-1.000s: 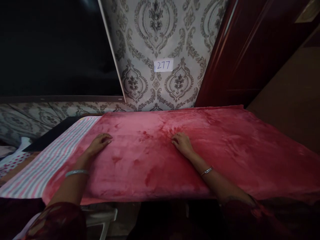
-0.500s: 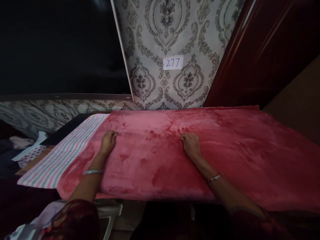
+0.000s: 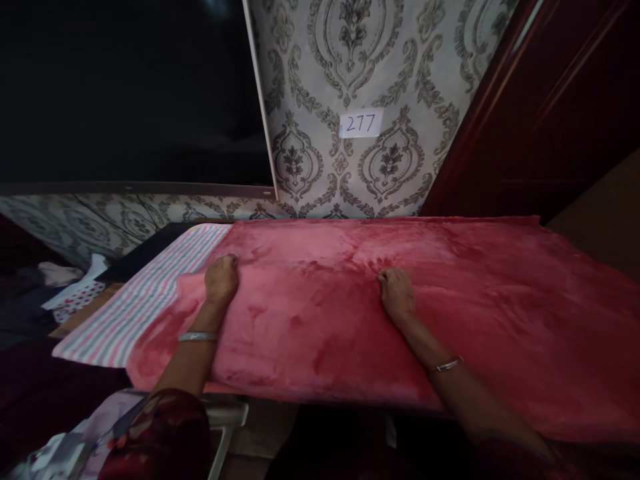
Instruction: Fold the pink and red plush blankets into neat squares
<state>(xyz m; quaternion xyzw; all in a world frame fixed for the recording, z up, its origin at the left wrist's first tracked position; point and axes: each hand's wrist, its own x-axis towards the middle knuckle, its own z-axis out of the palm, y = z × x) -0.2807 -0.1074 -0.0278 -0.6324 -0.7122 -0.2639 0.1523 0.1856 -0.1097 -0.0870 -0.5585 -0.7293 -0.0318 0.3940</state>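
A red-pink plush blanket (image 3: 310,327) lies spread across a long surface, with dark and light patches in its pile. My left hand (image 3: 221,279) is closed on the blanket near its left end, where the edge bunches and rises beside my wrist. Closer to the middle, my right hand (image 3: 398,293) is also closed, fingers pinching the plush. Part of a striped cloth (image 3: 165,287) in pink, grey and white shows from under the blanket's left side. The fingertips of both hands are partly hidden.
A large dark television screen (image 3: 130,93) stands at the back left. Patterned wallpaper bears a paper label (image 3: 361,123) reading 277. A dark red glossy panel (image 3: 540,120) rises at the right. At the lower left are a white frame (image 3: 225,427) and a dotted cloth (image 3: 77,300).
The blanket's left edge near my left hand has lifted and bunched, with a fold sticking out over the striped cloth. The whole view has shifted slightly; both hands remain closed.
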